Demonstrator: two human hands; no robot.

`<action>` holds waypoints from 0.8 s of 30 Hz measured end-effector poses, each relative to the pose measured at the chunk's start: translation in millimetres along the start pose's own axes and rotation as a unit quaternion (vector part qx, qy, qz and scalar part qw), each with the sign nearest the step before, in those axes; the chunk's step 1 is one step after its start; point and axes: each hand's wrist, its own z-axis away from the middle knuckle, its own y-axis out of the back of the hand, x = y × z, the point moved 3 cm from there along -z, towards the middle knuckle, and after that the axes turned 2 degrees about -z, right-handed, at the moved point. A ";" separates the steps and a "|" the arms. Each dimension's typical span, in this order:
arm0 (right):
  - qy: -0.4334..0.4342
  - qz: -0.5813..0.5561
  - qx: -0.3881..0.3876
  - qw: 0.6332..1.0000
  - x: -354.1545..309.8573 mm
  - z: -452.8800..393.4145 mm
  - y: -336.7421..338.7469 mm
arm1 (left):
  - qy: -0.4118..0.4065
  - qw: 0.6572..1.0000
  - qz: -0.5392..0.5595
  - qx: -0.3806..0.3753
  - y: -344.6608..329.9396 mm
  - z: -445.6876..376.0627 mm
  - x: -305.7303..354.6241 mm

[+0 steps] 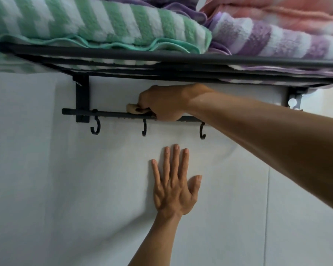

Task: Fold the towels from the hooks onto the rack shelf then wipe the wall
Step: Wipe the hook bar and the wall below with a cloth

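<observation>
Folded towels lie on the black rack shelf (161,58): a green and white striped towel (96,22) at left, a purple and white striped towel (277,39) at right, a pink towel (277,12) on top of it. My right hand (165,102) grips a small tan cloth (136,108) against the white wall (56,179), just above the black hook rail (112,114). My left hand (174,183) presses flat on the wall below the rail, fingers straight and spread. The three hooks (144,129) hang bare.
A black bracket (82,96) fixes the rack to the wall at left; another bracket (294,98) sits at right. A thin vertical seam (267,208) runs down the wall at right.
</observation>
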 end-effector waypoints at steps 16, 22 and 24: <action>-0.069 0.108 -0.046 0.991 63.6 82.3 -9.0 | -0.004 1.000 -0.011 0.013 1.1 -1.5 1.7; -0.125 0.107 -0.073 0.984 83.0 113.1 -8.8 | -0.002 1.000 -0.011 0.016 1.2 -0.6 2.7; -0.149 0.103 -0.081 0.980 90.4 123.6 -9.9 | -0.002 1.000 -0.013 0.014 1.4 -1.1 2.1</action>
